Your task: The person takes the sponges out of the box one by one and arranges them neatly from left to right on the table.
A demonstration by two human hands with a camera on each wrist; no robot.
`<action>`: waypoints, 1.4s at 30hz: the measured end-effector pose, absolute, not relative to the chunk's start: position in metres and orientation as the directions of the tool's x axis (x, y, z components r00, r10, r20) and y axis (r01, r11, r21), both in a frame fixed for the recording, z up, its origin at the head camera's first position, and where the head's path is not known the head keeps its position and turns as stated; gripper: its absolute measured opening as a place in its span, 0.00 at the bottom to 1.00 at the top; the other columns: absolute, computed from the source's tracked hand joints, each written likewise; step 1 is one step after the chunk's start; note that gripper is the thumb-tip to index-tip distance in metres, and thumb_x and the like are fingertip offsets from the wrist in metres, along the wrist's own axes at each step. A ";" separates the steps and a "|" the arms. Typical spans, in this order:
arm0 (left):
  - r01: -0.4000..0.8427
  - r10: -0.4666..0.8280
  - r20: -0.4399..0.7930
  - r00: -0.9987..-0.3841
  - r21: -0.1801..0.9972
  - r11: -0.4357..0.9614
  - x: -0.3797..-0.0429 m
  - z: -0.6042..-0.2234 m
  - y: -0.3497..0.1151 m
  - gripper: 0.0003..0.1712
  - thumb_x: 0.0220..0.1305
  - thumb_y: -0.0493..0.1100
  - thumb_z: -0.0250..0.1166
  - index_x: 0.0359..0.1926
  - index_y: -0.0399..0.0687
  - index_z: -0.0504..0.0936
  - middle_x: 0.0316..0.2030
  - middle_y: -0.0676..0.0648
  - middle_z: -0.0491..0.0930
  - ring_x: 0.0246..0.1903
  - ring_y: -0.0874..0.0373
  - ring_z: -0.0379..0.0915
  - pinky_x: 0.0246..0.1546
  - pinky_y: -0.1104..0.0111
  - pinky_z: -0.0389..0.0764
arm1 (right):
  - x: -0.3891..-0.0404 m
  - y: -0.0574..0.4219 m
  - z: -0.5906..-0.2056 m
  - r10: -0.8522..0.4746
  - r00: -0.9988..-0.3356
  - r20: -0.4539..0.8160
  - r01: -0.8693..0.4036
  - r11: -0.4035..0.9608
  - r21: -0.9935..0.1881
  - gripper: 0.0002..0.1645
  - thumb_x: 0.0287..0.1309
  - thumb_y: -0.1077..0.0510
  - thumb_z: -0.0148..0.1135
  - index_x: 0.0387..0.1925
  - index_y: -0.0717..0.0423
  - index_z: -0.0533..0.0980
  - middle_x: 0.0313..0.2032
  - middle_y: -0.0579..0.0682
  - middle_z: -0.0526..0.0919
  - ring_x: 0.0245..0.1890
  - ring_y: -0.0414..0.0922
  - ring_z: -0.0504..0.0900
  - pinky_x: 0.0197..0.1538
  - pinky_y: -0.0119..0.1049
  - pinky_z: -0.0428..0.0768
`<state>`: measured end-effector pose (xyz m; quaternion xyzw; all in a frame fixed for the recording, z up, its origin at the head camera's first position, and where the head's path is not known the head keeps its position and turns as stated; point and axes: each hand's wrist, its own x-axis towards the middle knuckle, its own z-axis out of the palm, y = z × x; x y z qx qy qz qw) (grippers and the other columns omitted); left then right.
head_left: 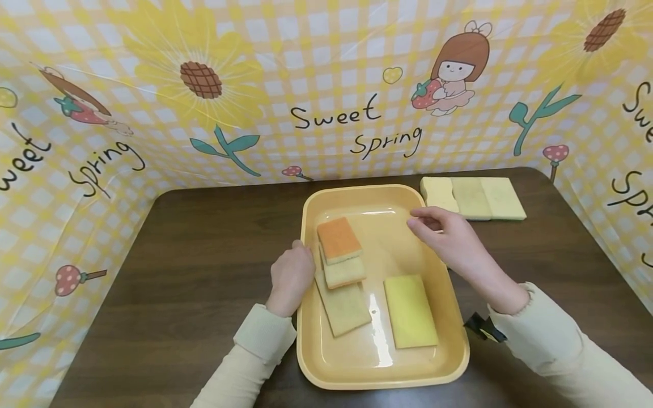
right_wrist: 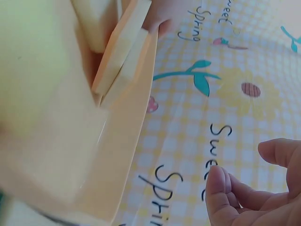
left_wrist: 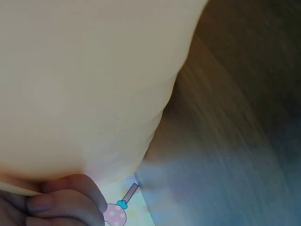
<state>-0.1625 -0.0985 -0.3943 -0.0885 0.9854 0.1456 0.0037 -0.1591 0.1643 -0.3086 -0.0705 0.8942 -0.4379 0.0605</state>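
Observation:
A yellow plastic tray (head_left: 380, 382) stands on the table. My left hand (head_left: 292, 277) grips its left rim; in the left wrist view curled fingers (left_wrist: 70, 200) lie against the tray's outer wall (left_wrist: 94, 84). Over the right rim hovers my right hand (head_left: 451, 241), thumb and fingertips apart with nothing between them. Inside the tray at left, an orange-topped cake-like slice (head_left: 339, 239) overlaps a pale slice (head_left: 346, 273), which lies partly on a larger pale slab (head_left: 347, 310). A yellow slab (head_left: 410, 311) lies flat at the tray's right side.
Behind the tray at right, several pale slabs (head_left: 471, 198) lie side by side near the table's back edge. A small black item (head_left: 484, 327) is by the right sleeve. The brown table (head_left: 214, 272) is bordered by a yellow checked cloth (head_left: 326, 68).

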 end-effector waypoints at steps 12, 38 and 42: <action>-0.166 -0.164 -0.033 -0.986 0.296 0.941 -0.162 -0.393 -0.099 0.16 0.72 0.44 0.49 0.36 0.33 0.73 0.24 0.34 0.80 0.25 0.42 0.80 0.22 0.53 0.77 | -0.168 0.131 -0.314 -0.236 -0.971 -0.045 -0.106 0.587 -0.803 0.25 0.67 0.51 0.54 0.56 0.66 0.73 0.47 0.61 0.81 0.47 0.53 0.79 0.48 0.42 0.76; -0.166 -0.165 -0.028 -0.986 0.287 0.943 -0.161 -0.393 -0.098 0.16 0.71 0.45 0.51 0.35 0.33 0.73 0.24 0.34 0.80 0.25 0.41 0.80 0.23 0.52 0.78 | -0.207 0.086 -0.352 -0.280 -0.910 -0.305 0.016 0.711 -0.703 0.34 0.66 0.47 0.53 0.63 0.68 0.66 0.58 0.65 0.75 0.59 0.57 0.74 0.62 0.48 0.72; -0.162 -0.164 -0.018 -0.986 0.282 0.946 -0.161 -0.394 -0.098 0.16 0.71 0.44 0.51 0.35 0.33 0.73 0.24 0.34 0.80 0.25 0.41 0.80 0.23 0.53 0.78 | -0.207 0.081 -0.360 -0.275 -0.897 -0.346 0.038 0.731 -0.681 0.35 0.66 0.47 0.52 0.63 0.70 0.65 0.60 0.65 0.73 0.61 0.57 0.73 0.64 0.48 0.70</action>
